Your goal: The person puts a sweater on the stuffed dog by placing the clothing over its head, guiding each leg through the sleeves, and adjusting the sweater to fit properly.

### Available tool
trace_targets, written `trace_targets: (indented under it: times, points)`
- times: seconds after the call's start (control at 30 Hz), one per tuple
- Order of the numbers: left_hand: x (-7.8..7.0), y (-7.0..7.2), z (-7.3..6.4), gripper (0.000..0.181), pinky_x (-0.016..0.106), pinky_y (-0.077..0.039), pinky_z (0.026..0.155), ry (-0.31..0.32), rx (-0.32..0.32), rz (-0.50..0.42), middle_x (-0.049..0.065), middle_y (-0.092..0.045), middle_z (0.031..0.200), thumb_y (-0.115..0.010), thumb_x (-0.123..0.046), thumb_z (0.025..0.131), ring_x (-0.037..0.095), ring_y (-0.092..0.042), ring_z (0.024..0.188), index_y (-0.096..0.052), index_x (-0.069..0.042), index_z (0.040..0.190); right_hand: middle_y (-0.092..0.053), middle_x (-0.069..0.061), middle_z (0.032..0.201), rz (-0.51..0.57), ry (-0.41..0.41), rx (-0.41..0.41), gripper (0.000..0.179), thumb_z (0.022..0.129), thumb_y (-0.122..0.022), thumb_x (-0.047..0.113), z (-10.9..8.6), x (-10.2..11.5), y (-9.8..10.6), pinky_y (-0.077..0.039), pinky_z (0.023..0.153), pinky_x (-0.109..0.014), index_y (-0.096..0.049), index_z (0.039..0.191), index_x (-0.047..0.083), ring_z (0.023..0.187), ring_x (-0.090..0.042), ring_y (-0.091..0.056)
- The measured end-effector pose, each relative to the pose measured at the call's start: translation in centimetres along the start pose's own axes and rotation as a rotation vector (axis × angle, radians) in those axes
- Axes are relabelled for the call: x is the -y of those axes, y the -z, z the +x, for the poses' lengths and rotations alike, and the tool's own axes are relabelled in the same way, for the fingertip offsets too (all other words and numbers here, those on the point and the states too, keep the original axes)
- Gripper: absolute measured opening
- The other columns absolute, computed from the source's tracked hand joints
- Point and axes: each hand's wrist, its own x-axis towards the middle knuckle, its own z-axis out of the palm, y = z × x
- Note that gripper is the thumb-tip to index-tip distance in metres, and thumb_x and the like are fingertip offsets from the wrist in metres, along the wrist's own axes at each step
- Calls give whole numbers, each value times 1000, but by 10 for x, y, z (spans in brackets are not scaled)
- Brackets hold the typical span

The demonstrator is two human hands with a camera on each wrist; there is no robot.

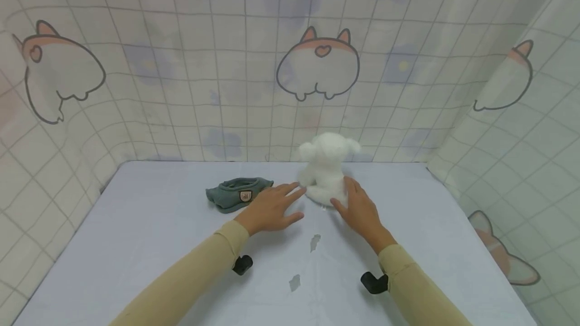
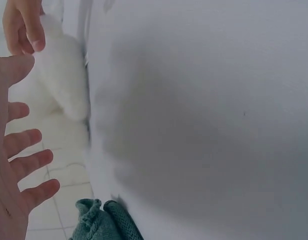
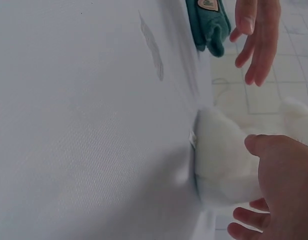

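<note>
A white plush toy (image 1: 328,170) with floppy ears sits upright at the back of the table, its back to the head view. My right hand (image 1: 361,214) is at its right side, thumb at the lower part and fingers along the side; in the right wrist view the thumb (image 3: 259,144) overlaps the white plush (image 3: 221,155). My left hand (image 1: 272,209) hovers to the left of the toy, fingers spread and holding nothing. Just behind that hand lies a small green knitted garment (image 1: 233,195) with a shield-shaped patch (image 1: 245,195).
The white table (image 1: 149,245) ends at a gridded curtain (image 1: 235,114) printed with cartoon animals, which also hangs along both sides. Two grey marks (image 1: 294,282) show on the tabletop between my forearms. Black wrist mounts (image 1: 375,282) stick out under both sleeves.
</note>
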Motion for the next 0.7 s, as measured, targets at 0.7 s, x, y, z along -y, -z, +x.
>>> trace_targets:
  times: [0.7]
  points:
    - [-5, -18, 25, 65, 50, -40, 109, 215, 21, -161, 8, -38, 154, -49, -50, 97, 29, -44, 137, -34, -16, 150, -38, -25, 148, 147, -165, 108, 83, 93, -61, 43, 16, 2, -13, -40, 105, -58, -21, 150, -2, 133, -42, -42]
